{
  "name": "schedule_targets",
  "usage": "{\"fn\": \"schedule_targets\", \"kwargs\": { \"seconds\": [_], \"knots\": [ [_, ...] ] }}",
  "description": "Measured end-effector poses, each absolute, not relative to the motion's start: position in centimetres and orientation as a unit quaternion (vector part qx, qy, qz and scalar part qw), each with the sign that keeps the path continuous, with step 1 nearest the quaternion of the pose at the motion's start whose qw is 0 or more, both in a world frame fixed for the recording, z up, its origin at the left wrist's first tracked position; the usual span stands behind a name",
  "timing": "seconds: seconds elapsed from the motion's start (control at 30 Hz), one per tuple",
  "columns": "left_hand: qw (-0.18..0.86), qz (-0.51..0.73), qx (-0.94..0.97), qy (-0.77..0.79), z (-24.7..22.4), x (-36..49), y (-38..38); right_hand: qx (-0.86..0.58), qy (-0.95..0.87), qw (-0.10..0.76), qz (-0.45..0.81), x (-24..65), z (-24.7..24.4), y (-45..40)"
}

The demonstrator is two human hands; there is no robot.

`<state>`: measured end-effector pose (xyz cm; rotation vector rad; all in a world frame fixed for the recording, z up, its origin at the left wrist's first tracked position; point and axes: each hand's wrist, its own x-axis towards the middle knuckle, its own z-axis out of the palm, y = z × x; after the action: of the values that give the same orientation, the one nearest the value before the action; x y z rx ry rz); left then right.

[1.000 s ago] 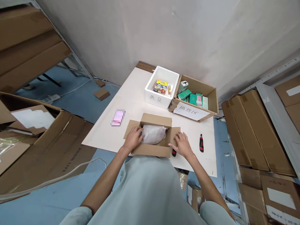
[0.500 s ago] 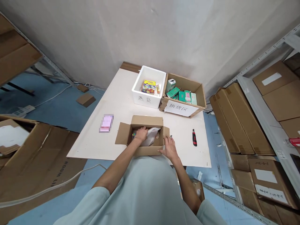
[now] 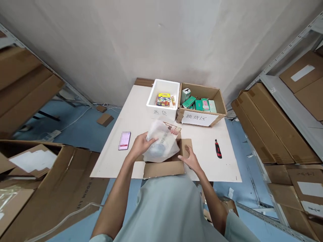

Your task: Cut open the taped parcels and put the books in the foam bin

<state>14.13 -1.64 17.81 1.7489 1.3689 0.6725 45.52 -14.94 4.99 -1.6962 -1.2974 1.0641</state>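
My left hand [image 3: 143, 144] is closed on the left edge of a translucent white plastic bag [image 3: 161, 144], raised over an open cardboard box [image 3: 164, 170]. Something rounded and bluish shows faintly through the bag. Behind the bag's upper right corner, a piece with a printed brown and red pattern [image 3: 173, 128] sticks out; whether it is part of the bag I cannot tell. At the box's right side, my right hand [image 3: 192, 161] grips the flap, thumb toward the inside and fingers curled over it. The bag hides most of the box's inside.
A white foam bin [image 3: 161, 112] with colourful packs and a carton [image 3: 202, 119] of green boxes stand at the table's back. A phone [image 3: 124, 140] lies left, a red-black utility knife [image 3: 218, 149] right. Shelves with cartons [image 3: 275, 124] line the right side; a large carton [image 3: 75, 181] stands left.
My left hand has lifted the plastic bag up out of the box. My right hand has stayed at the box's right flap. The camera view has shifted slightly.
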Motion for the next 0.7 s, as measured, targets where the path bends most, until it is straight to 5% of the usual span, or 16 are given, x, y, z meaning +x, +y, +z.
{"fn": "schedule_targets", "kwargs": {
  "seconds": [0.17,0.37,0.7],
  "knots": [
    [0.542,0.376,0.539,0.523,22.1,16.4,-1.5,-0.508,-0.470,0.521,0.499,45.3,10.5,-12.6],
    [0.628,0.344,0.497,0.490,19.5,24.4,-1.8,-0.528,-0.429,0.564,0.468,47.5,15.4,-13.2],
    [0.702,0.179,0.562,0.399,11.0,38.6,-4.8,-0.666,-0.217,0.622,0.349,57.1,7.5,-21.3]
  ]
}}
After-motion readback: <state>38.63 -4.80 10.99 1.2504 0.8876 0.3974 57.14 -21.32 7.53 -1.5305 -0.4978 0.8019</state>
